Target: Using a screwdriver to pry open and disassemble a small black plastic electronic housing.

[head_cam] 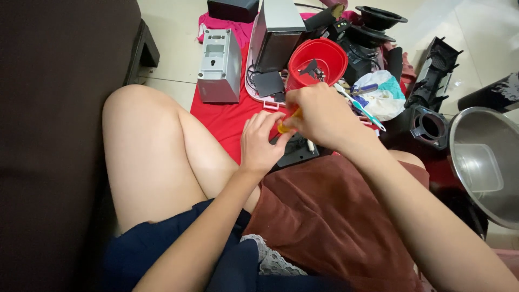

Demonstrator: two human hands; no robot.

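Note:
My right hand [319, 114] is closed around a tool with an orange-yellow handle [286, 123], probably a screwdriver, and points it downward. My left hand [261, 141] rests on a flat black plastic part [297, 152] that lies on the brown cloth [335, 216] over my lap; its fingers press on the part beside the tool. The tool's tip is hidden behind my hands.
On a red cloth [227, 116] on the floor lie a grey metal box [219, 66], a silver housing [277, 32], a red plastic bowl [318, 58], black plastic parts [437, 70] and a white bag [385, 94]. A steel bowl [484, 162] sits right. A dark sofa [54, 108] stands left.

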